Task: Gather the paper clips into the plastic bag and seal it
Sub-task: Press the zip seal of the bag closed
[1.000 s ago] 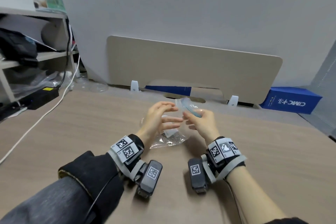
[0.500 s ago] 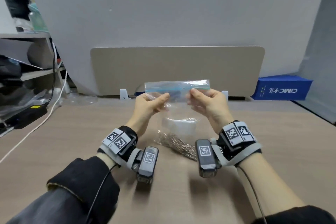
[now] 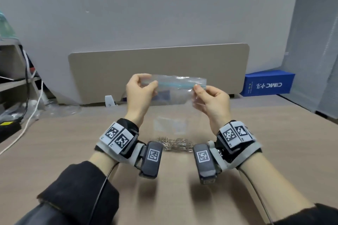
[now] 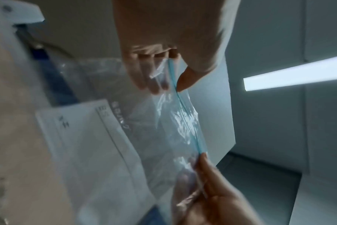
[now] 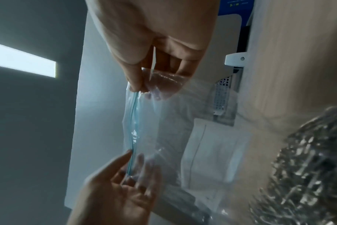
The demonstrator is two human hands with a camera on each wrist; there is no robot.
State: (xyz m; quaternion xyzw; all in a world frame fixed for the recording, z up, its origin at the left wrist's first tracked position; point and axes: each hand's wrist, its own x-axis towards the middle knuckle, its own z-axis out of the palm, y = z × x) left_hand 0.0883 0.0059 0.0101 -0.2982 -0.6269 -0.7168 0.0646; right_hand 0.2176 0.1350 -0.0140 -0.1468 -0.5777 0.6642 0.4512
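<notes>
Grey wall [image 3: 164, 5] behind beige divider panel [image 3: 159, 71] w/ wood desk [image 3: 54, 142], shelf unit [image 3: 11, 78] at left.

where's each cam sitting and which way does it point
Head: worn on the head, looking forward and down at the desk; both forearms, left hand and right hand show.
Left wrist: looks along the left hand at the plastic bag.
Right wrist: looks along the right hand at the bag.
Shared: both wrist views show both hands pinching the blue zip strip.

The bag [image 3: 173, 86] hangs between both hands above the bench [image 3: 54, 142]; the clips [image 3: 175, 144] lie on the bench below it, mid-bench.
</notes>
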